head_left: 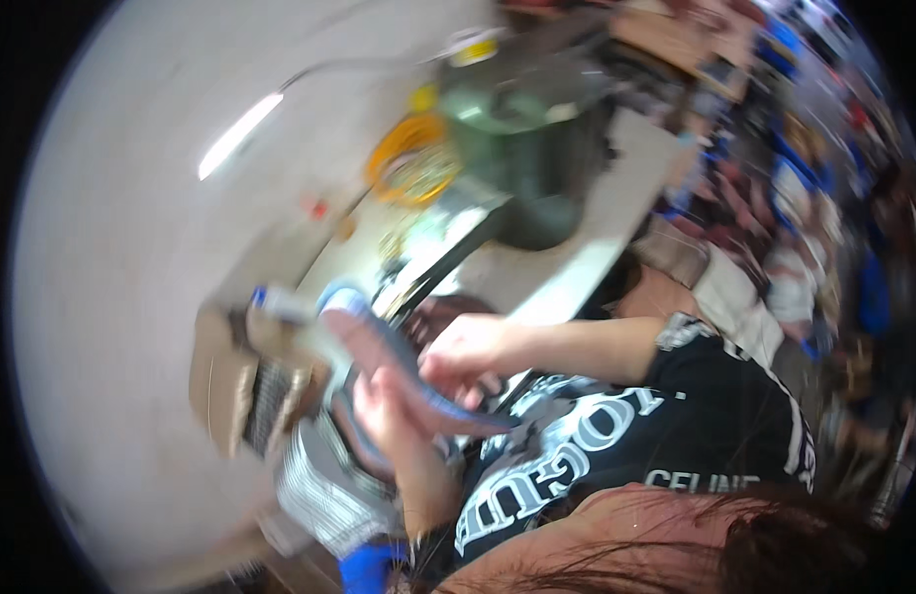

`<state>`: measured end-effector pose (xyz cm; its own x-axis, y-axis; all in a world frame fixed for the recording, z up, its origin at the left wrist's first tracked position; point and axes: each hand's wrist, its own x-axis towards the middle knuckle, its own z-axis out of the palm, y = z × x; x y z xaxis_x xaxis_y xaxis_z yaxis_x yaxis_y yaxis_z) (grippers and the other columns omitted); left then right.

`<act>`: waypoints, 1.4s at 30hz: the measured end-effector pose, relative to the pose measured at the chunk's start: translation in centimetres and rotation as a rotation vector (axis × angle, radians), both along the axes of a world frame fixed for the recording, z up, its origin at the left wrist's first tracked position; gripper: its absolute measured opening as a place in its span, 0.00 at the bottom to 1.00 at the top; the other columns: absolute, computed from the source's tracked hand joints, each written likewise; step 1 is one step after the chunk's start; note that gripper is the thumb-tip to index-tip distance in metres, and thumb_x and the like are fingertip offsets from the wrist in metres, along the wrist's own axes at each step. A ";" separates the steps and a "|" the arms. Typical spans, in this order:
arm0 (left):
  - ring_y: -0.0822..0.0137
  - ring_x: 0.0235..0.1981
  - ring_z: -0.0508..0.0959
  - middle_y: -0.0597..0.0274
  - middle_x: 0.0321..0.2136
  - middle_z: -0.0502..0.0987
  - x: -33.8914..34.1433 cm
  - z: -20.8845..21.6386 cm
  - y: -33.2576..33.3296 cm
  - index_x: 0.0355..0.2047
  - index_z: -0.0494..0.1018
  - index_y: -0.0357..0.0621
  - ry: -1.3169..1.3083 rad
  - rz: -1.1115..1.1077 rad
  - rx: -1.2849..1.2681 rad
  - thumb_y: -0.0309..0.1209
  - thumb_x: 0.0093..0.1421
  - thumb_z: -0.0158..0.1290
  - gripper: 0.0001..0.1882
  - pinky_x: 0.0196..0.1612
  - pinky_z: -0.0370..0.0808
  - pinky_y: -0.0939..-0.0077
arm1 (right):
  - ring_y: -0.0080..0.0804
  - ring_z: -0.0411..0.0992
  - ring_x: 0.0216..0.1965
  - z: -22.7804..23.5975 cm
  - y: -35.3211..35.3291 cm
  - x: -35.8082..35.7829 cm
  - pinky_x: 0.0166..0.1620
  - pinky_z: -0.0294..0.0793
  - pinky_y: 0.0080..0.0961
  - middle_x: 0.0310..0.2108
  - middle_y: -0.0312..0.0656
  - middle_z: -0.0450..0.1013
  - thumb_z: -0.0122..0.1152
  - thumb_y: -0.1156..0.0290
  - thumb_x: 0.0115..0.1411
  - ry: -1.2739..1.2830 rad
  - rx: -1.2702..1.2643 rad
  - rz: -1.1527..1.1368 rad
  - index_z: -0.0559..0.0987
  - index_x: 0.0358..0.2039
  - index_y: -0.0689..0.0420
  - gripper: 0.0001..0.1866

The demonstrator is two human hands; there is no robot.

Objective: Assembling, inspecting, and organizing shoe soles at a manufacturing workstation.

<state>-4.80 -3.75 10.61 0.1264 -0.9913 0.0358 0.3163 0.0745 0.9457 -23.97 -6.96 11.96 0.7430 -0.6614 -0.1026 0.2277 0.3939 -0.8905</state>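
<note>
A long, curved, shoe-shaped piece [364, 342], pinkish brown with a blue-grey edge, is held tilted in front of my body. My left hand [387, 408] grips it from the near left side, with fingers against its pinkish face. My right hand [470, 348] has its fingers curled at the opposite blue-grey edge, near the middle of the piece. Motion blur smears the fingertips. Beyond my hands a bright spot of light falls on the worktable [547, 307] beside a green machine [522, 129] that looks like a sewing machine.
An orange ring-shaped tray [413, 163] with small bits stands by the machine. Open cardboard boxes [225, 381] and a striped grey bundle [334, 485] are to the left. A lit tube lamp [240, 137] shows against the pale wall. Heaps of mixed-coloured pieces [775, 198] fill the right side.
</note>
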 end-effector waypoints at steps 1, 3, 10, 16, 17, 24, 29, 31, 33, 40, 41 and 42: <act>0.76 0.30 0.73 0.66 0.32 0.74 0.3 -1.3 -0.9 0.45 0.68 0.35 0.046 -0.040 0.087 0.36 0.62 0.52 0.17 0.32 0.70 0.84 | 0.19 0.72 0.22 0.4 -0.3 0.0 0.24 0.71 0.15 0.27 0.35 0.75 0.56 0.54 0.61 -0.080 0.137 0.005 0.78 0.38 0.61 0.20; 0.77 0.31 0.74 0.64 0.33 0.75 -1.8 1.7 -1.3 0.43 0.70 0.34 0.071 -0.098 0.083 0.36 0.62 0.53 0.16 0.35 0.71 0.83 | 0.23 0.75 0.29 -0.8 -2.0 0.2 0.31 0.76 0.18 0.31 0.40 0.76 0.54 0.58 0.63 0.013 -0.088 0.054 0.78 0.40 0.63 0.18; 0.78 0.31 0.75 0.63 0.34 0.78 -2.5 2.4 -1.7 0.41 0.72 0.34 0.180 -0.152 -0.026 0.34 0.61 0.54 0.14 0.37 0.72 0.85 | 0.25 0.76 0.27 -2.4 -4.2 0.0 0.31 0.79 0.19 0.30 0.41 0.77 0.64 0.69 0.57 -0.162 -0.049 0.099 0.78 0.38 0.65 0.13; 0.79 0.30 0.75 0.63 0.33 0.78 -2.7 2.0 -1.6 0.39 0.73 0.35 0.242 -0.237 -0.011 0.33 0.61 0.54 0.13 0.35 0.72 0.84 | 0.25 0.77 0.27 -0.9 -4.5 -0.6 0.31 0.80 0.20 0.29 0.42 0.77 0.62 0.71 0.57 -0.038 -0.188 0.136 0.79 0.36 0.66 0.11; 0.78 0.30 0.75 0.63 0.32 0.78 -2.7 1.8 -1.6 0.39 0.73 0.35 0.158 -0.152 -0.057 0.33 0.61 0.55 0.12 0.35 0.72 0.84 | 0.25 0.77 0.27 -0.3 -4.5 -0.8 0.31 0.80 0.20 0.28 0.42 0.77 0.62 0.71 0.57 0.001 -0.165 0.168 0.80 0.34 0.66 0.10; 0.75 0.33 0.77 0.55 0.32 0.80 -1.0 0.4 -1.8 0.37 0.73 0.32 -0.328 -0.016 0.016 0.34 0.53 0.63 0.18 0.37 0.74 0.80 | 0.14 0.66 0.19 2.1 -4.4 -0.7 0.24 0.68 0.16 0.18 0.32 0.71 0.60 0.69 0.57 0.429 -0.452 0.091 0.80 0.24 0.64 0.11; 0.67 0.31 0.79 0.52 0.30 0.79 -0.4 -0.2 -3.0 0.34 0.73 0.29 -0.357 0.081 -0.084 0.38 0.44 0.68 0.25 0.37 0.75 0.73 | 0.11 0.64 0.21 2.1 -3.5 1.0 0.24 0.65 0.14 0.19 0.27 0.69 0.58 0.70 0.57 0.362 -0.384 0.017 0.80 0.26 0.62 0.09; 0.68 0.30 0.78 0.54 0.30 0.79 0.6 0.5 -4.4 0.34 0.73 0.30 -0.425 0.196 -0.037 0.36 0.47 0.66 0.22 0.36 0.74 0.74 | 0.11 0.64 0.24 0.7 -3.9 1.6 0.26 0.64 0.13 0.22 0.26 0.71 0.60 0.68 0.58 0.268 -0.314 -0.040 0.80 0.30 0.61 0.09; 0.71 0.29 0.78 0.58 0.30 0.79 1.2 2.1 -6.0 0.34 0.73 0.31 -0.018 0.160 -0.036 0.32 0.52 0.62 0.16 0.35 0.74 0.77 | 0.14 0.69 0.31 -1.1 -4.2 1.1 0.36 0.69 0.16 0.31 0.31 0.75 0.59 0.70 0.60 0.239 -0.156 0.110 0.79 0.37 0.64 0.10; 0.50 0.50 0.68 0.46 0.45 0.73 3.4 -2.4 -13.0 0.36 0.75 0.30 -0.912 0.213 0.090 0.52 0.46 0.63 0.32 0.53 0.65 0.61 | 0.17 0.73 0.30 -3.4 -2.7 1.7 0.33 0.74 0.16 0.30 0.35 0.77 0.59 0.64 0.60 0.176 -0.050 -0.167 0.79 0.37 0.63 0.13; 0.48 0.53 0.64 0.45 0.47 0.72 2.9 -2.1 -13.2 0.36 0.75 0.29 -0.964 0.218 0.204 0.55 0.45 0.61 0.35 0.55 0.62 0.57 | 0.17 0.73 0.30 -3.8 -2.7 1.6 0.33 0.74 0.16 0.30 0.35 0.77 0.59 0.64 0.60 0.177 -0.051 -0.167 0.79 0.37 0.63 0.13; 0.48 0.53 0.65 0.46 0.46 0.73 3.4 -3.9 -14.3 0.37 0.76 0.29 -0.905 0.184 0.193 0.56 0.46 0.59 0.36 0.55 0.62 0.55 | 0.17 0.73 0.30 -4.5 -2.8 1.4 0.33 0.74 0.16 0.31 0.35 0.77 0.59 0.65 0.60 0.172 -0.028 -0.200 0.79 0.37 0.62 0.13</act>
